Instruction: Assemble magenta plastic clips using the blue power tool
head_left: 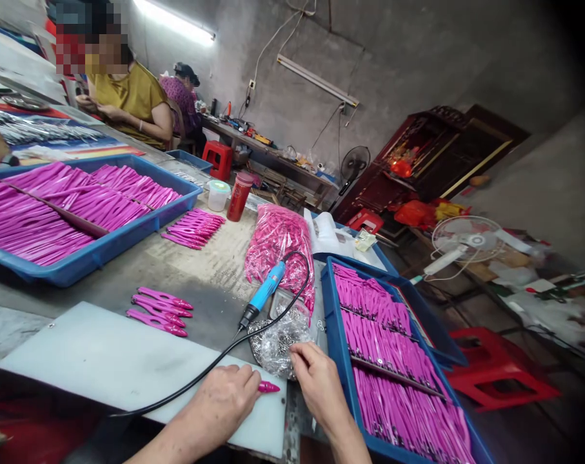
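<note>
My left hand (223,402) rests on a white board (103,361) and is closed on a pink plastic piece whose tip (269,387) sticks out to the right. My right hand (318,380) has its fingers curled at the edge of a clear bag of small metal parts (275,343); what it pinches is hidden. A blue electric screwdriver (264,294) lies just behind the bag, its black cable (190,380) running under my left wrist. Three finished pink pieces (160,310) lie at the board's far edge.
A blue tray of pink pieces (393,361) stands at my right, another large blue tray (79,212) at the far left. A pink-filled bag (278,245), a red bottle (238,196) and a small tub (218,194) sit beyond. Two people work at the back left. Red stools and fans stand on the floor.
</note>
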{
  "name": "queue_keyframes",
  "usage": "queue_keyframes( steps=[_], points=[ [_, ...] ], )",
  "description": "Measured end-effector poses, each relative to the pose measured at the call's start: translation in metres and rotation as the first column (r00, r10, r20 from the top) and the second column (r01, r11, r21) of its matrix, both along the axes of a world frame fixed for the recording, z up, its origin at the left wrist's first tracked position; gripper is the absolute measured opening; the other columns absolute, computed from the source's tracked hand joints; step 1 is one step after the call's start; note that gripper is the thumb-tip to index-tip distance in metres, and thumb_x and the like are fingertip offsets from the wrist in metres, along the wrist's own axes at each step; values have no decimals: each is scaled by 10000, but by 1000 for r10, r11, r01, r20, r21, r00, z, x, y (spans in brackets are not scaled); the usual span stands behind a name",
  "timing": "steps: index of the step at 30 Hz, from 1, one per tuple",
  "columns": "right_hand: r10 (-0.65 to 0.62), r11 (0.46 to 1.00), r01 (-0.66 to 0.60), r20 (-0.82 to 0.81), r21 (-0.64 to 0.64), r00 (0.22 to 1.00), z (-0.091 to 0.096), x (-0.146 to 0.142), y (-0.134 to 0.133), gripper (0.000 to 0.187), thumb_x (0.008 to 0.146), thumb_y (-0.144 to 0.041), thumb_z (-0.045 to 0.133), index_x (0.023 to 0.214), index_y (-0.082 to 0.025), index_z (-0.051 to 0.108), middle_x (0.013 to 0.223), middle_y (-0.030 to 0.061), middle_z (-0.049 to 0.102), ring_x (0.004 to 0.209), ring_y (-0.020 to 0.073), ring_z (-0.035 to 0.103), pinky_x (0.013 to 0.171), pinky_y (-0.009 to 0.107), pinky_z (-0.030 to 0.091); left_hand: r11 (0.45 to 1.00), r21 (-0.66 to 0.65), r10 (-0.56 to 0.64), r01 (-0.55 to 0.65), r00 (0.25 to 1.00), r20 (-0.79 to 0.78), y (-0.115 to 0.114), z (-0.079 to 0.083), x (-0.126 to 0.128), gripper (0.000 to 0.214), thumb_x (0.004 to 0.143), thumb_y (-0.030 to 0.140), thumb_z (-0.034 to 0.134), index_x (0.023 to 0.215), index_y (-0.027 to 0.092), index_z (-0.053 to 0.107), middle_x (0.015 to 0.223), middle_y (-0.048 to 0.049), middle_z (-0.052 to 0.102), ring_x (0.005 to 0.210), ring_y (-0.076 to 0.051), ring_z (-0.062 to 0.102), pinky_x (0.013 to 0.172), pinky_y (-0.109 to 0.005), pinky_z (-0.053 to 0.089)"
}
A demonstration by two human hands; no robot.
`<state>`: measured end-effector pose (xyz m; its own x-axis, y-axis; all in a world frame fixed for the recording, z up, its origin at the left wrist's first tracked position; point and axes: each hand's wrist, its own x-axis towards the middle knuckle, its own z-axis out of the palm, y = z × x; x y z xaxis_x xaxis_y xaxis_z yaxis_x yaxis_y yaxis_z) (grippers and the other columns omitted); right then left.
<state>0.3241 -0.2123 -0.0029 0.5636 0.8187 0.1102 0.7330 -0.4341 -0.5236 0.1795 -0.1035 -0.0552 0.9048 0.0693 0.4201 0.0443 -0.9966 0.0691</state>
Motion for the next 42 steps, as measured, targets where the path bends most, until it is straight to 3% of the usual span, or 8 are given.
queue_keyframes(
  steps=[6, 14, 21, 29, 35, 37, 39, 42],
  points=[
    [8, 934, 67, 207, -350, 978, 1, 12, 20, 241, 842, -145, 378, 810, -198, 611, 821, 33, 622, 818, 160, 588, 724, 243, 404, 1000, -5, 21, -21, 1000, -10, 0, -3, 1, 105, 790, 129, 525, 725, 187, 466, 627, 23, 555, 530, -146, 545, 489, -245, 382],
    [49, 855, 114, 297, -506, 953, -3, 12, 36, 289, 796, -118, 376, 752, -168, 656, 809, 111, 658, 781, 237, 627, 626, 288, 405, 999, -40, 19, -19, 1000, -5, 0, -1, 0, 113, 789, 131, 531, 712, 191, 473, 615, 24, 564, 512, -154, 554, 477, -257, 387],
    [103, 832, 98, 326, -546, 940, -4, 10, 43, 293, 783, -90, 372, 778, -135, 662, 803, 142, 659, 754, 255, 636, 619, 306, 413, 999, -44, 7, -7, 1000, 2, 0, -2, 0, 125, 811, 129, 487, 712, 196, 452, 615, 27, 550, 514, -152, 548, 483, -258, 380],
    [45, 884, 106, 307, -455, 951, -6, 10, 36, 275, 772, -70, 370, 777, -138, 636, 812, 130, 649, 754, 224, 619, 645, 292, 400, 1000, -16, -14, 14, 1000, -2, 1, -2, 0, 133, 818, 129, 478, 709, 192, 436, 630, 23, 545, 526, -140, 539, 492, -249, 366],
    [-59, 943, 125, 215, -309, 975, 0, 10, 20, 250, 816, -122, 356, 798, -173, 600, 796, 46, 638, 770, 165, 593, 693, 248, 396, 1000, -8, -17, 17, 1000, 4, 2, -3, 1, 119, 814, 131, 481, 722, 191, 436, 633, 19, 555, 529, -144, 545, 496, -249, 367],
    [-102, 968, 129, 129, -217, 986, 0, 5, 11, 231, 823, -162, 362, 790, -181, 590, 760, 24, 629, 729, 154, 583, 668, 234, 400, 1000, -11, -15, 15, 1000, 5, 2, -4, 1, 111, 811, 132, 480, 729, 195, 438, 632, 18, 555, 522, -155, 546, 487, -259, 368],
    [-126, 991, 122, -75, -58, 989, -4, -3, 1, 192, 809, -224, 406, 742, -185, 582, 687, 9, 606, 659, 153, 563, 603, 227, 399, 1000, -22, -6, 6, 1000, 6, 1, -5, 1, 106, 809, 135, 478, 732, 198, 443, 630, 17, 554, 515, -165, 545, 481, -268, 371],
    [-48, 989, 91, -324, 119, 945, -14, -16, -9, 180, 791, -290, 455, 698, -185, 567, 635, 2, 565, 613, 148, 532, 552, 218, 391, 999, -39, 8, -8, 1000, 0, 0, -7, 1, 97, 806, 138, 482, 737, 199, 453, 630, 14, 557, 518, -175, 550, 484, -278, 383]
  ],
)
